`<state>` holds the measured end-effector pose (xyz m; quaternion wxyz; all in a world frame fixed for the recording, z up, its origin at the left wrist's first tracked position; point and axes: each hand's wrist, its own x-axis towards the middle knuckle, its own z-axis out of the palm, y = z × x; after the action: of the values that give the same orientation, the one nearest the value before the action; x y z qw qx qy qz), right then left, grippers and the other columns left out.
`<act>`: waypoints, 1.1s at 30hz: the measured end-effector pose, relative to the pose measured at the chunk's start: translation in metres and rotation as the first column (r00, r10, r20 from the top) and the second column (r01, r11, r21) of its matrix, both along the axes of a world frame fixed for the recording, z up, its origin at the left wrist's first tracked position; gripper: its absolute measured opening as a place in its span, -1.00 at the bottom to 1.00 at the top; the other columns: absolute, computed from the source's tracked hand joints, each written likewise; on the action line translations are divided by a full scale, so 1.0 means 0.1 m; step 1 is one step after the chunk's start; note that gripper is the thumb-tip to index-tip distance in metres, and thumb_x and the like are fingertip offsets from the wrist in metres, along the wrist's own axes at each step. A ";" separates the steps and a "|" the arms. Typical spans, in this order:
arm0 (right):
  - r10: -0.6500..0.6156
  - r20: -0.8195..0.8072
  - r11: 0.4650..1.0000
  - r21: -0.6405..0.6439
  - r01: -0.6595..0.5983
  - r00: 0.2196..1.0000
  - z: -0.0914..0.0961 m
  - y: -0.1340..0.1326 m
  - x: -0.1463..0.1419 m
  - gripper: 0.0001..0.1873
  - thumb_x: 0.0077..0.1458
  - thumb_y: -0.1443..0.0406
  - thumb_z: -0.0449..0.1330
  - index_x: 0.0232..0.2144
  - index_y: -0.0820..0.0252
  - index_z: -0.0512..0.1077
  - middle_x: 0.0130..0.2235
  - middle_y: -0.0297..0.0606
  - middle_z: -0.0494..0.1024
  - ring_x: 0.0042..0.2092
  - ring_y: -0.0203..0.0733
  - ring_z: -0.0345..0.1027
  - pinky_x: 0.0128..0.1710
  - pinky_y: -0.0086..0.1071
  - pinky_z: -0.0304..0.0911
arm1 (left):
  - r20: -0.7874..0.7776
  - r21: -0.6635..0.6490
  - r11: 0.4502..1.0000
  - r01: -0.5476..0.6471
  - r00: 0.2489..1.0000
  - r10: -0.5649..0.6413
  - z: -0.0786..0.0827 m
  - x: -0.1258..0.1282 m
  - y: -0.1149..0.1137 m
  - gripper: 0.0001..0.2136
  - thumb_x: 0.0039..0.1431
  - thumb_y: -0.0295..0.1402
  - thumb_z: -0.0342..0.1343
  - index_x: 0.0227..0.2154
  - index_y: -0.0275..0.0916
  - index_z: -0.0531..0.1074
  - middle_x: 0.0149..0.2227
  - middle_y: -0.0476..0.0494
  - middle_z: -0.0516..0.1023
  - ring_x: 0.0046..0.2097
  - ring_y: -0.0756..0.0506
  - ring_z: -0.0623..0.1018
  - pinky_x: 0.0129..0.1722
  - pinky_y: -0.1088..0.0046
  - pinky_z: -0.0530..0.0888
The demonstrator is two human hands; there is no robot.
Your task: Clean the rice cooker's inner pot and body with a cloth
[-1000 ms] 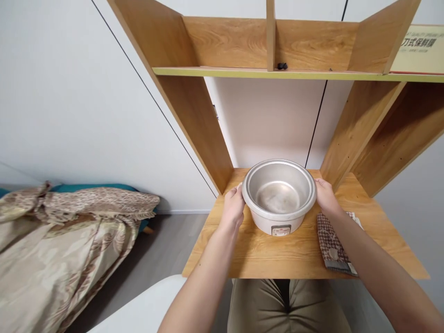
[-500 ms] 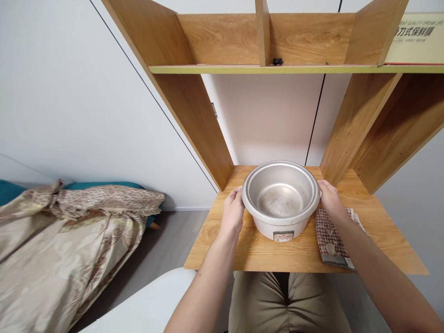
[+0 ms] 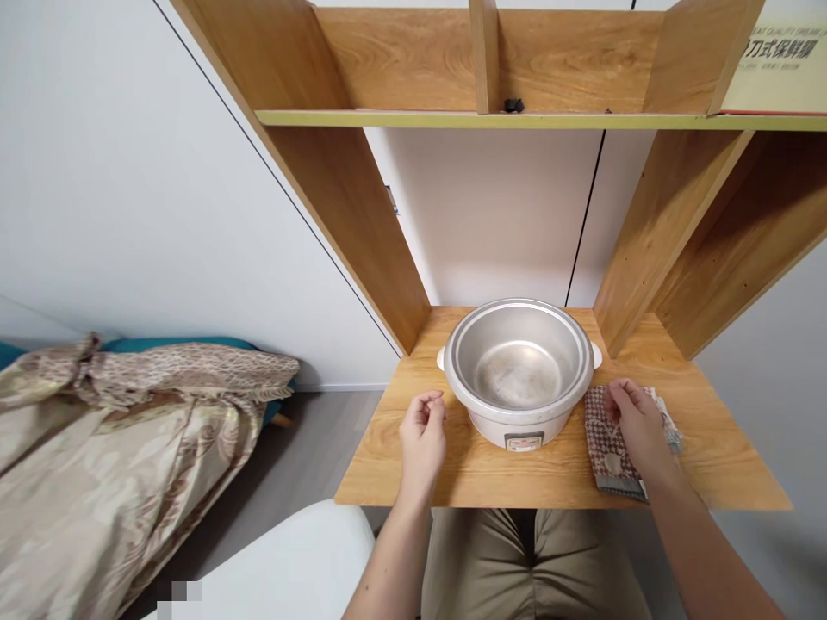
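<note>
Drawn back from the pot (image 3: 520,418) on the worktop (image 3: 381,461), left hand (image 3: 423,433) and right hand (image 3: 639,428), the latter over the cloth (image 3: 600,437), hang empty, half-open; releasing seems finished, and regripping calls for wider opening.

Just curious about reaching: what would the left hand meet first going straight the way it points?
Probably the pot, at its left white handle, though how high the left hand sits is unclear.

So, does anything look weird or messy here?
A bit: the pot has a blotchy, brownish inside bottom, as if stained. Also, a small black thing lies on the shelf; I can't tell what.
</note>
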<state>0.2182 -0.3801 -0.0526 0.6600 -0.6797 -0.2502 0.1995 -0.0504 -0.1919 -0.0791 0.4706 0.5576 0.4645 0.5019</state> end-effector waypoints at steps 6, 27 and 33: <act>0.146 -0.104 0.989 0.024 -0.144 0.984 -0.01 0.05 -0.12 -0.51 0.05 -0.14 0.35 -0.59 0.05 0.38 -0.56 -0.39 0.34 -0.49 -0.22 0.16 -0.49 -0.31 0.06 | -0.036 0.034 0.995 0.090 0.995 -0.089 -0.02 0.03 -0.08 -0.66 0.11 -0.04 0.23 -0.24 -0.23 0.48 -0.42 0.02 0.42 -0.37 -0.03 0.39 -0.33 0.45 0.38; 0.146 -0.003 0.988 -0.041 -0.146 0.989 0.20 0.09 -0.06 -0.50 0.11 -0.17 0.26 -0.57 0.04 0.34 -0.54 -0.39 0.35 -0.46 -0.19 0.18 -0.44 -0.29 0.12 | -0.002 0.016 0.997 0.078 0.997 -0.078 0.24 0.04 -0.14 -0.70 0.07 -0.06 0.25 -0.32 -0.20 0.46 -0.43 0.00 0.45 -0.37 -0.05 0.43 -0.30 0.42 0.42; 0.134 0.089 0.990 -0.061 -0.129 0.987 0.31 0.15 0.03 -0.50 0.17 -0.13 0.25 -0.57 0.05 0.33 -0.54 -0.40 0.34 -0.45 -0.20 0.19 -0.41 -0.30 0.10 | 0.003 0.065 0.995 0.080 0.997 -0.080 0.35 0.07 -0.11 -0.72 0.11 -0.08 0.23 -0.31 -0.20 0.48 -0.42 -0.01 0.46 -0.36 -0.05 0.43 -0.30 0.43 0.42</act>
<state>0.2211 -0.3656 -0.0215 0.6141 -0.6880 -0.3195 0.2177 -0.0430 -0.2033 -0.0437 0.4732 0.5893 0.4238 0.4992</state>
